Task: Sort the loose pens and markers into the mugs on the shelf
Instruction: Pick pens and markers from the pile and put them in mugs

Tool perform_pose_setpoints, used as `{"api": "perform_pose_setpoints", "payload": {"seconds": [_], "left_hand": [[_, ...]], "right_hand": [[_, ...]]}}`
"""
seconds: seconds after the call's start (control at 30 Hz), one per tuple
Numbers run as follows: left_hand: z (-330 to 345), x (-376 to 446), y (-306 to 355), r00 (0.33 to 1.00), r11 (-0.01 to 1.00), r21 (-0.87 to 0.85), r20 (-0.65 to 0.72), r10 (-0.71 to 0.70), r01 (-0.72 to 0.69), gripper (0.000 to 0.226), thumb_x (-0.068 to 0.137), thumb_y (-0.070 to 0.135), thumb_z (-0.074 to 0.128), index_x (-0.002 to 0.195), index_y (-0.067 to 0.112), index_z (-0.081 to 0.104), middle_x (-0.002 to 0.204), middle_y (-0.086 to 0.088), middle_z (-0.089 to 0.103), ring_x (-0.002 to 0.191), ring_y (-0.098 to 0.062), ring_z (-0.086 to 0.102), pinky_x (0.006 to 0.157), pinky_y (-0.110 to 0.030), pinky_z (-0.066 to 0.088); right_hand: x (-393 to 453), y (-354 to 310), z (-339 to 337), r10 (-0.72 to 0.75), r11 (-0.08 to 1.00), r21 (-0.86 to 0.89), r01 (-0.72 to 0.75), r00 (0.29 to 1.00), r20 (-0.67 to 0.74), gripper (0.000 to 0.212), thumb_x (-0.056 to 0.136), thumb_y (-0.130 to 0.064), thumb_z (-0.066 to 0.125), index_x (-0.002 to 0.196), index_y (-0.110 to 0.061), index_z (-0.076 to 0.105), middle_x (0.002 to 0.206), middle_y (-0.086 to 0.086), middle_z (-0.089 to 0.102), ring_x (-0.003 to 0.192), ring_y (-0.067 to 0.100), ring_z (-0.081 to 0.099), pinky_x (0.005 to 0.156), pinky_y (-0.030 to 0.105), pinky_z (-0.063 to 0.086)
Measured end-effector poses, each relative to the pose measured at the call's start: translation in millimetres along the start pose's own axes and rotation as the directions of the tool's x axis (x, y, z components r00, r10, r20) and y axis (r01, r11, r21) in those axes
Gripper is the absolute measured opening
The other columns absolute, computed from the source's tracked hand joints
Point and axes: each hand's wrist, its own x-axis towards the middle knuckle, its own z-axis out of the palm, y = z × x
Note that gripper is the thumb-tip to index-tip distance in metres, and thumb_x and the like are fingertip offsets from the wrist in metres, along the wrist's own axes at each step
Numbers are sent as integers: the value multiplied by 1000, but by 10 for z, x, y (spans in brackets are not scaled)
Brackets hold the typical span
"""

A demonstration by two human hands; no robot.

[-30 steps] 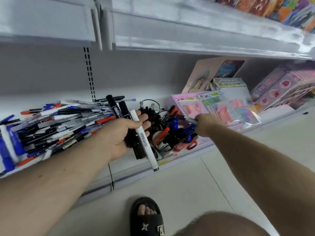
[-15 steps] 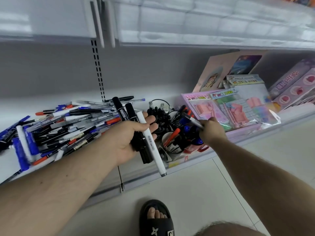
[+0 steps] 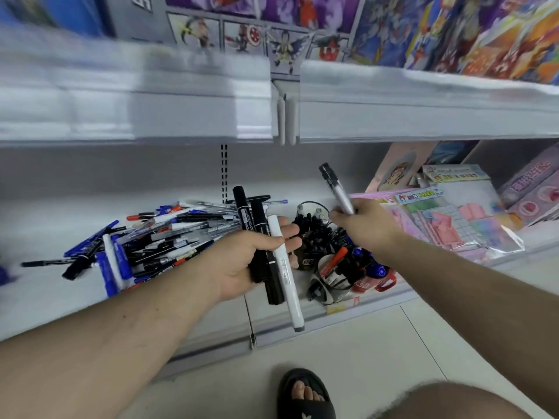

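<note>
White shelf (image 3: pixel 45 285): three markers (image 3: pixel 266 237) are gripped by the left hand (image 3: pixel 251 261); a silver marker (image 3: pixel 337 189) is pinched by the right hand (image 3: pixel 363 225) above the mugs (image 3: pixel 329 276). Labels are unreadable.

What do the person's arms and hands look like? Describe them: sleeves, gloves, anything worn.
Both forearms are bare to the frame edge, no sleeves showing. The left hand and right hand wear no gloves; no watch, ring or band is visible. One foot wears a black open-toed slide sandal.

- I'm seeing pink stationery packs (image 3: pixel 447 219) lying on the right.
- Colourful cartoon posters (image 3: pixel 423 31) are standing above.
- A black sandal (image 3: pixel 305 397) is resting on the floor.
</note>
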Motion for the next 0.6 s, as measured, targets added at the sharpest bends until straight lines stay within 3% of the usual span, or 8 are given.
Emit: {"api": "perform_pose_setpoints", "payload": {"seconds": [0.13, 0.27, 0.37, 0.47, 0.53, 0.6], "left_hand": [[-97, -307, 139, 999, 1000, 25, 35, 18, -19, 40, 94, -5, 44, 128, 8, 59, 117, -4, 72, 106, -19, 69, 83, -36, 57], [-203, -584, 256, 999, 997, 72, 14, 37, -38, 34, 94, 2, 47, 117, 16, 68, 108, -3, 74, 93, -20, 73, 83, -37, 56], [-302, -761, 337, 996, 996, -16, -11, 88, -88, 32, 94, 2, 47, 103, 14, 75, 107, -6, 75, 92, -24, 71, 88, -39, 54], [-430, -875, 418, 983, 968, -171, -43, 178, -182, 30, 95, 1, 46, 117, 11, 64, 111, -3, 74, 98, -20, 72, 75, -37, 59], [-506, -927, 453, 973, 946, -227, -59, 225, -233, 31, 96, 0, 46, 122, 9, 61, 113, -3, 73, 101, -19, 71, 82, -39, 57], [-564, -963, 467, 968, 940, -232, -67, 240, -249, 30, 97, 2, 46, 121, 9, 61, 113, -3, 73, 103, -19, 71, 92, -41, 53]], "right_hand": [[-452, -572, 227, 57, 951, 285, -122, 973, 225, 20, 96, -21, 61, 82, -14, 49, 58, -1, 35, 45, 13, 29, 43, 26, 25], [-799, -869, 410, 130, 919, 313, -239, 935, 330, 27, 97, -31, 61, 77, -18, 48, 59, 0, 37, 45, 14, 34, 45, 26, 28], [-1069, -971, 544, 135, 916, 306, -261, 916, 377, 21, 96, -32, 62, 87, -13, 62, 64, 1, 45, 49, 15, 44, 48, 27, 35], [-1376, -975, 673, 95, 921, 295, -253, 883, 460, 13, 91, -23, 68, 100, -14, 69, 72, 0, 61, 65, 17, 57, 58, 29, 46], [-1558, -956, 759, 84, 917, 301, -263, 862, 499, 7, 88, -14, 71, 93, -17, 66, 77, -2, 68, 76, 20, 65, 68, 33, 54], [-1648, -926, 826, 81, 893, 360, -269, 885, 458, 17, 87, -2, 70, 84, -13, 57, 80, 6, 66, 73, 23, 67, 69, 35, 56]]}}
